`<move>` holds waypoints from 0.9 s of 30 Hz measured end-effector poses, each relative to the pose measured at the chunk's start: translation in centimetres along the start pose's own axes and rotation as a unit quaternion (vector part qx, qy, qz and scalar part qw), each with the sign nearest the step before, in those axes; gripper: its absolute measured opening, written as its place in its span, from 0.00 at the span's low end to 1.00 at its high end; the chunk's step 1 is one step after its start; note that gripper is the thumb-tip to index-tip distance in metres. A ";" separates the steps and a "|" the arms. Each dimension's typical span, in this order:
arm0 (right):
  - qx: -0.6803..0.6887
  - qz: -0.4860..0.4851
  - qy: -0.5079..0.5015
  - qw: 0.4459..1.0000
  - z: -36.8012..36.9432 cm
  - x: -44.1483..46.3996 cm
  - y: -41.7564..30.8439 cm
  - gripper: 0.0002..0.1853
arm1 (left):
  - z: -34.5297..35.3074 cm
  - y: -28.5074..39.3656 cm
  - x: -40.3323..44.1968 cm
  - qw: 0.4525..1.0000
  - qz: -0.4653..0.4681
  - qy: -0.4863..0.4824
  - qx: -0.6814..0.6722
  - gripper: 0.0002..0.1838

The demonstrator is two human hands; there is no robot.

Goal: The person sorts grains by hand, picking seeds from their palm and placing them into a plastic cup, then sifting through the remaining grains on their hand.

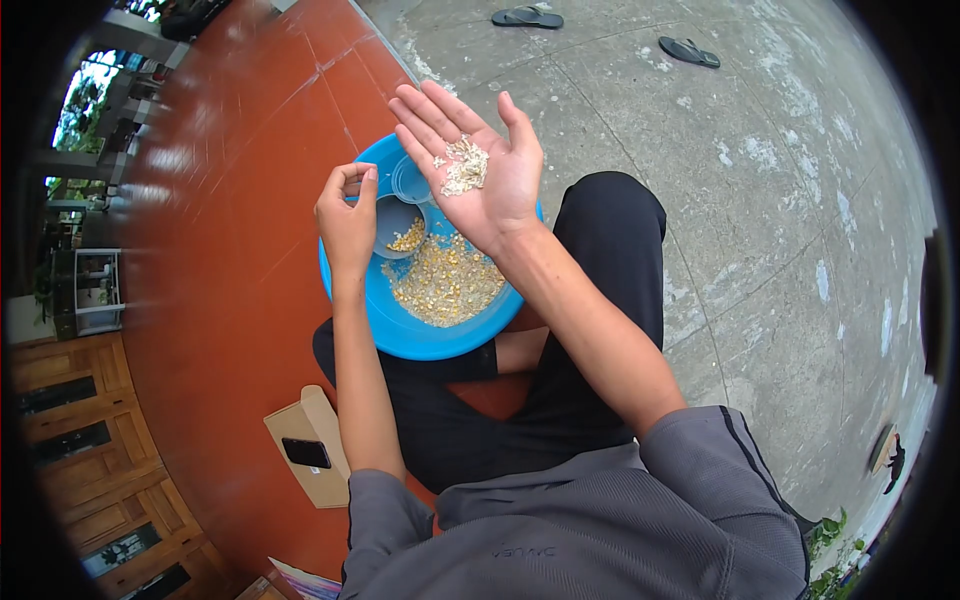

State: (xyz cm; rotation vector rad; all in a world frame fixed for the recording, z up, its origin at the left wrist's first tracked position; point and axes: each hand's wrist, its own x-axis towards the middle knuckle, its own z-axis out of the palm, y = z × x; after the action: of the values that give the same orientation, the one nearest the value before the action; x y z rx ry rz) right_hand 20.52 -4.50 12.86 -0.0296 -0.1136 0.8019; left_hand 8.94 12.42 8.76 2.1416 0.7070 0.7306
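My right hand (480, 170) is open, palm up and fingers stretched out, above the right side of a blue basin (400, 340). A small heap of pale, flaky bits (464, 168) lies on its palm. Over the basin's left rim, my left hand (347, 210) is closed in a pinch; anything between its fingertips is too small to make out. Inside the basin are loose yellow and whitish corn kernels (447, 285) and a round bowl (388, 222) with some yellow kernels. A second round, see-through container (408, 182) stands behind it, partly hidden by my right hand.
The basin rests by my crossed legs (615, 260) on a red floor (240, 230). A phone (306, 453) lies on a brown cardboard piece (318, 490) at the left. Two dark sandals (527, 17) lie on grey concrete (760, 250). Wooden panelling (110, 430) stands farther left.
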 end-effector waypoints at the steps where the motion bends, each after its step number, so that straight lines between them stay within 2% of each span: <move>1: -0.002 0.001 0.000 1.000 0.0 0.0 0.0 0.45 | 0.3 -0.7 0.1 1.000 -0.003 -0.009 -0.004 0.11; 6: 0.012 0.013 -0.004 1.000 -0.1 -0.1 0.2 0.44 | 1.2 -1.4 -0.3 0.998 -0.039 -0.035 -0.043 0.11; 12: 0.011 0.018 -0.018 1.000 -0.2 -0.1 0.5 0.45 | 0.4 0.5 -1.1 0.993 -0.020 0.035 -0.113 0.09; 15: 0.009 0.027 -0.018 0.999 0.0 -0.3 0.8 0.45 | -1.1 3.4 -1.3 0.991 0.025 0.081 -0.108 0.08; 18: 0.011 0.047 -0.019 0.999 0.1 -0.5 1.0 0.45 | -2.0 7.7 -1.5 0.986 0.153 0.064 -0.027 0.06; 21: 0.002 0.076 -0.020 0.997 0.0 -0.8 1.4 0.46 | -2.4 9.7 -1.2 0.958 0.276 -0.003 0.076 0.07; 24: -0.015 0.092 -0.020 0.995 0.5 -1.3 1.9 0.47 | -2.7 11.3 -1.1 0.924 0.340 -0.037 0.173 0.10; 27: -0.033 0.098 -0.026 0.994 0.5 -1.4 1.9 0.48 | -2.8 11.3 -0.8 0.917 0.346 -0.077 0.183 0.13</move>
State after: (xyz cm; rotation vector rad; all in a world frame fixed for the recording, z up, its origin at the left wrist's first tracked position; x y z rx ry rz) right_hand 18.13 -4.24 13.13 -0.0845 -0.1885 0.9948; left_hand 9.29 6.84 18.99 2.7963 -0.0371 0.8118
